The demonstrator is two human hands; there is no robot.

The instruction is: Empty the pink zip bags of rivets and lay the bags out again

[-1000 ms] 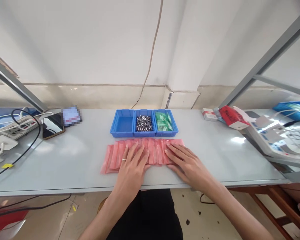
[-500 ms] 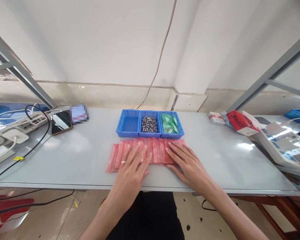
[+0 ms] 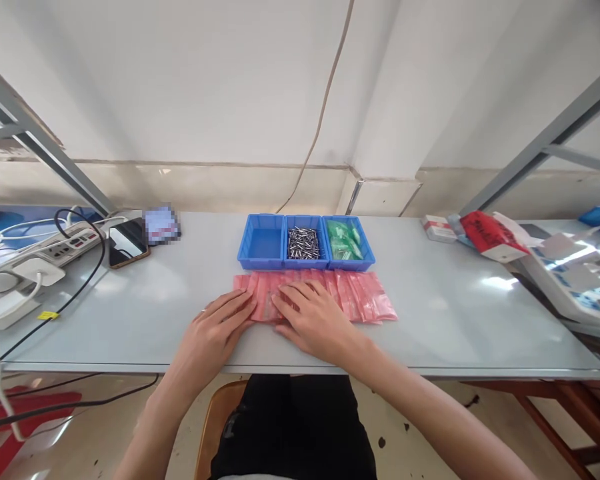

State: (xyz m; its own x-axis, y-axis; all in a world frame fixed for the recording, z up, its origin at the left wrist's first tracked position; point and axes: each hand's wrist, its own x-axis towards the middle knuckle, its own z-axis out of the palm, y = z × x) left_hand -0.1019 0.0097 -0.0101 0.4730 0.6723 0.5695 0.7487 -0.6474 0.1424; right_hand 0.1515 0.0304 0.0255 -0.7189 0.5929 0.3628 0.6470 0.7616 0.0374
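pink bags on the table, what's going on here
A person has both bare hands on a row of overlapping pink bags lying on the table. The left hand touches the left end of the row, and the right hand lies flat nearer its middle. Just behind stand three blue bins; the middle one holds small metal pieces, the right one green packets.

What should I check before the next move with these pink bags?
1. Left hand on the pink bags: ok, fingers at the row's left end.
2. Right hand on them: ok, laid across the row.
3. Pink bags evenly lined up: not ok, right-end ones slant and overlap.
4. Middle blue bin stocked: ok, holds small metal parts.
5. Right blue bin stocked: ok, holds green bags.
6. Contents of pink bags: cannot tell.
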